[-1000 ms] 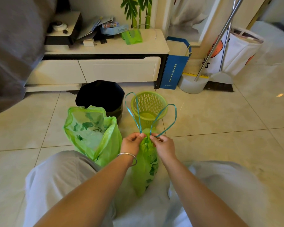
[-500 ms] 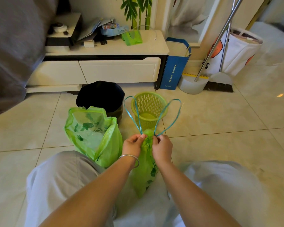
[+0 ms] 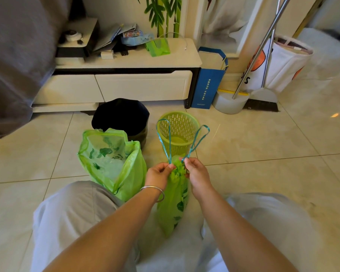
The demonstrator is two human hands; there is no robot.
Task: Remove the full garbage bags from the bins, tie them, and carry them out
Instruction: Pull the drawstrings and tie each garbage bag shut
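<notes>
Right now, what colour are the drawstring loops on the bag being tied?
Teal blue drawstring loops on a green bag; seen in the head view.

Thin, translucent green plastic garbage bag (image 3: 173,201), crinkled at the neck; flat teal plastic drawstrings (image 3: 166,138). Perforated lime-green plastic basket (image 3: 180,127). Glossy beige tiled floor (image 3: 263,154). Polished silver metal bangle (image 3: 155,190).

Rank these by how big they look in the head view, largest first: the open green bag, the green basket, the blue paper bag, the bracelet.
1. Open green bag
2. Green basket and blue paper bag: they look alike in size, and the paper bag stands farther away, so I leave them unranked.
3. Bracelet
</notes>
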